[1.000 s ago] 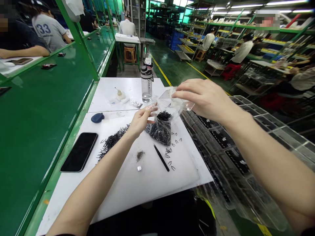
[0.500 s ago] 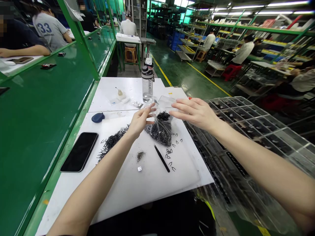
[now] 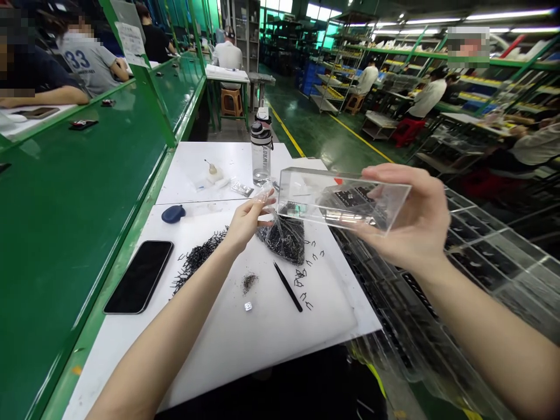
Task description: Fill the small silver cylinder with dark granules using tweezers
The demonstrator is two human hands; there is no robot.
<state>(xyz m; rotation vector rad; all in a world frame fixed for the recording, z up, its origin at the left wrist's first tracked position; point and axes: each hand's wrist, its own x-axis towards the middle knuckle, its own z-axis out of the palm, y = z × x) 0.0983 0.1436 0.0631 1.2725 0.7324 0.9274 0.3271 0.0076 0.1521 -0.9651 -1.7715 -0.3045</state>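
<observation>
My left hand [image 3: 247,219] pinches the open mouth of a clear plastic bag [image 3: 284,236] full of small black metal clips, which rests on the white work mat [image 3: 245,332]. My right hand [image 3: 409,224] grips a long clear plastic box [image 3: 341,198] with some black clips inside. The box is tilted, its left end just above the bag's mouth. A loose heap of black clips [image 3: 196,259] lies left of the bag, a few single clips [image 3: 306,277] lie right of it, and black tweezers [image 3: 287,286] lie in front.
A black phone [image 3: 140,277], a dark blue case [image 3: 173,213] and a water bottle [image 3: 261,151] stand on the white table. Clear compartment trays [image 3: 476,233] with black parts fill the right. A green conveyor [image 3: 74,192] runs on the left; other people work beyond.
My right hand left the bag's mouth, went to the right and came back holding the clear box above the bag. My left hand kept its pinch on the bag.
</observation>
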